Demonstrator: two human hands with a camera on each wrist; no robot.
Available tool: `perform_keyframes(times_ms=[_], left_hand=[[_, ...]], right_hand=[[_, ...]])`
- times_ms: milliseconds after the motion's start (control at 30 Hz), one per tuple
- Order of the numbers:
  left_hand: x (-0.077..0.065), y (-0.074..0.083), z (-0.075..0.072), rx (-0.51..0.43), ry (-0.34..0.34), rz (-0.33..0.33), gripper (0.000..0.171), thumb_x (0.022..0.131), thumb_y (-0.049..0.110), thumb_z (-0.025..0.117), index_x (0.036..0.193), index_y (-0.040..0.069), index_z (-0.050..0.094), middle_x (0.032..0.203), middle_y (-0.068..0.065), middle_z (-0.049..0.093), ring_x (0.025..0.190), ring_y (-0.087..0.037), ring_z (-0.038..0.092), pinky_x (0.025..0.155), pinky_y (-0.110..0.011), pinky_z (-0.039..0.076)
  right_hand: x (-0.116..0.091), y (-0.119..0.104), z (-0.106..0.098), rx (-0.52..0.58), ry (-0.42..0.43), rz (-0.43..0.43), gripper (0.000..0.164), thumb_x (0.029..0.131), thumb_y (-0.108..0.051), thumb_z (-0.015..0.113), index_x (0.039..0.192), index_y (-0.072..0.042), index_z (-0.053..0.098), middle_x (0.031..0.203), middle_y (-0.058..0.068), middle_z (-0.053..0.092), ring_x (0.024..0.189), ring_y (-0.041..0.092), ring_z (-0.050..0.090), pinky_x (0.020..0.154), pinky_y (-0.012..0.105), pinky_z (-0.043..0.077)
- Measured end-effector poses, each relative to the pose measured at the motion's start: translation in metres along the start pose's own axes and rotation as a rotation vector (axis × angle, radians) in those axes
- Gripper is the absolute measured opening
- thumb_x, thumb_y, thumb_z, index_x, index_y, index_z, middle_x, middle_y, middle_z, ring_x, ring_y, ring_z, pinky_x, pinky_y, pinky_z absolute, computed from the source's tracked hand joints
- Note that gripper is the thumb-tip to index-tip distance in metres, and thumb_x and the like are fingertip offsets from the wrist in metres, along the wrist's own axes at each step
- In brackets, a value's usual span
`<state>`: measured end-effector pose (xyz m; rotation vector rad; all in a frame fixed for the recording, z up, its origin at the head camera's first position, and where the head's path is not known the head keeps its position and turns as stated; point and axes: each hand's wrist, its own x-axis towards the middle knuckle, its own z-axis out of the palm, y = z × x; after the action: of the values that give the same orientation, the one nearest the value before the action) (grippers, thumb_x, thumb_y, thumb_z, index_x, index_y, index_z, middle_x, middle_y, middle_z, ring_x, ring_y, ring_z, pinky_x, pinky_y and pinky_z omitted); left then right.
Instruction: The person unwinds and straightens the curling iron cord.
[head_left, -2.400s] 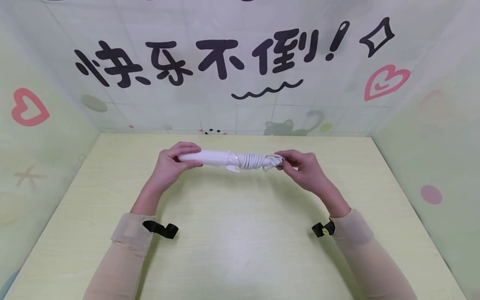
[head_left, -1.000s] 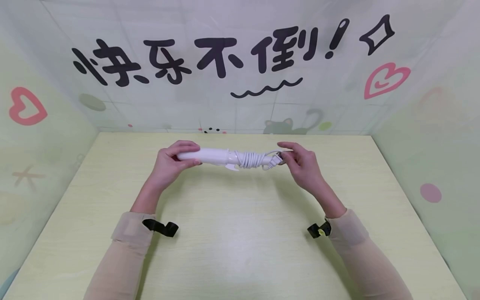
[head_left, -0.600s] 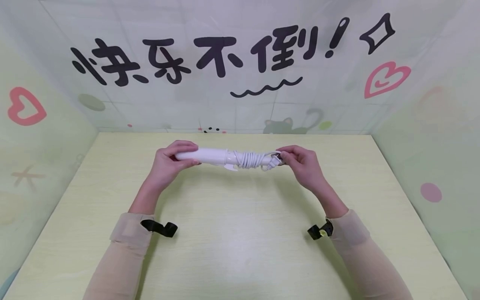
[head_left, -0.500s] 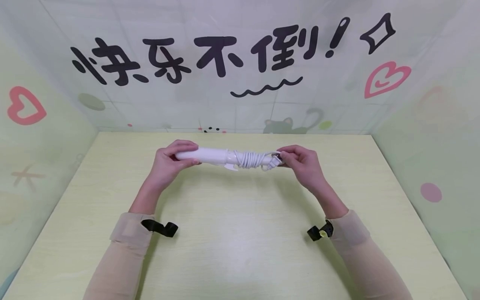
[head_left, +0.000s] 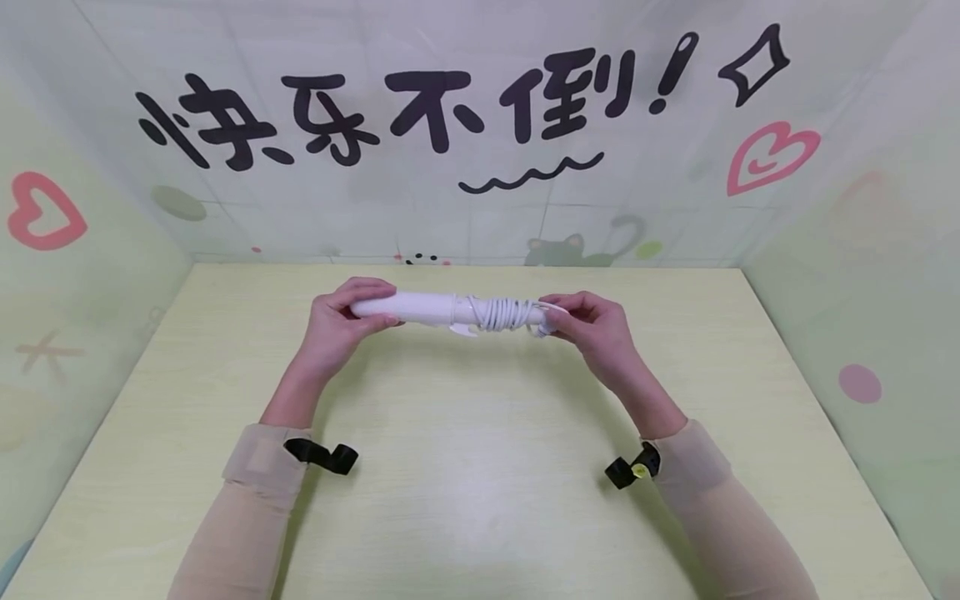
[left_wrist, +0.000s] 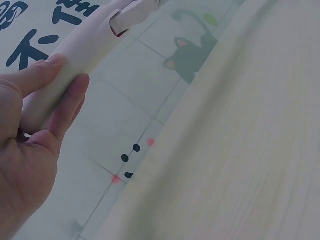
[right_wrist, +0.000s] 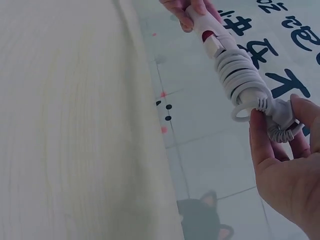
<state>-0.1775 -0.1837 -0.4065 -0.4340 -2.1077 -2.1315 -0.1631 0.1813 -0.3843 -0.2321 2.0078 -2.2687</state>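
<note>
A white curling iron (head_left: pixel 423 308) is held level above the far part of the table, its thick barrel to the left and a small lever sticking out near its middle. My left hand (head_left: pixel 335 321) grips the barrel's end, thumb in front and fingers behind; the left wrist view shows this grip too. White power cord (head_left: pixel 506 314) is wound in several loops round the handle. At the handle's end my right hand (head_left: pixel 596 333) pinches the plug (right_wrist: pixel 282 114) and the cord's last part between thumb and fingers. Those fingers partly hide the plug in the head view.
A pale wooden table (head_left: pixel 480 483) lies below both hands. Printed cloth walls surround it at the back (head_left: pixel 420 208) and on both sides. Each wrist carries a black camera mount (head_left: pixel 330 457).
My right hand has shifted slightly left, and its fingers now cover more of the plug, which showed beside them before. The left hand keeps its grip on the barrel.
</note>
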Motion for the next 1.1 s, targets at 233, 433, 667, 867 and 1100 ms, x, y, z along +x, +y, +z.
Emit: perform_keyframes(times_ms=[233, 433, 667, 867, 1100], left_hand=[[0.001, 0.001, 0.001, 0.005, 0.001, 0.005, 0.038, 0.080, -0.019, 0.077, 0.117, -0.007, 0.072, 0.118, 0.000, 0.067, 0.114, -0.025, 0.060, 0.092, -0.029, 0.063], [0.000, 0.001, 0.002, 0.014, 0.010, 0.001, 0.037, 0.081, -0.017, 0.078, 0.116, -0.006, 0.073, 0.118, 0.001, 0.067, 0.114, -0.024, 0.059, 0.093, -0.028, 0.062], [0.000, 0.000, 0.002, 0.018, 0.018, -0.001, 0.038, 0.080, -0.017, 0.079, 0.117, -0.007, 0.073, 0.118, 0.001, 0.067, 0.114, -0.023, 0.060, 0.093, -0.027, 0.062], [0.001, 0.001, 0.001, 0.025, 0.023, -0.021, 0.038, 0.081, -0.016, 0.078, 0.117, -0.008, 0.072, 0.118, 0.001, 0.067, 0.114, -0.023, 0.060, 0.092, -0.029, 0.063], [0.002, 0.004, 0.002, 0.028, 0.043, -0.047, 0.037, 0.081, -0.014, 0.079, 0.116, -0.004, 0.074, 0.117, 0.001, 0.068, 0.112, -0.023, 0.061, 0.090, -0.028, 0.063]], right_hand=[[0.000, -0.001, 0.003, 0.127, -0.050, 0.096, 0.005, 0.098, 0.003, 0.063, 0.098, -0.002, 0.063, 0.118, 0.011, 0.062, 0.108, 0.025, 0.062, 0.098, 0.040, 0.062], [-0.001, 0.000, 0.011, -0.006, 0.088, 0.126, 0.014, 0.098, -0.005, 0.069, 0.106, 0.003, 0.062, 0.106, 0.012, 0.063, 0.095, 0.022, 0.067, 0.090, 0.042, 0.065], [-0.001, -0.002, 0.017, -0.042, 0.137, 0.105, 0.021, 0.094, -0.001, 0.072, 0.110, 0.010, 0.063, 0.104, 0.013, 0.067, 0.094, 0.020, 0.069, 0.094, 0.031, 0.063], [-0.002, -0.003, 0.015, -0.045, 0.051, 0.086, 0.032, 0.095, 0.003, 0.068, 0.125, 0.013, 0.062, 0.100, 0.011, 0.072, 0.091, 0.017, 0.073, 0.094, 0.030, 0.062], [0.001, 0.003, 0.018, 0.121, 0.119, 0.086, 0.039, 0.096, 0.005, 0.066, 0.131, 0.015, 0.053, 0.109, 0.014, 0.071, 0.092, 0.018, 0.074, 0.097, 0.032, 0.061]])
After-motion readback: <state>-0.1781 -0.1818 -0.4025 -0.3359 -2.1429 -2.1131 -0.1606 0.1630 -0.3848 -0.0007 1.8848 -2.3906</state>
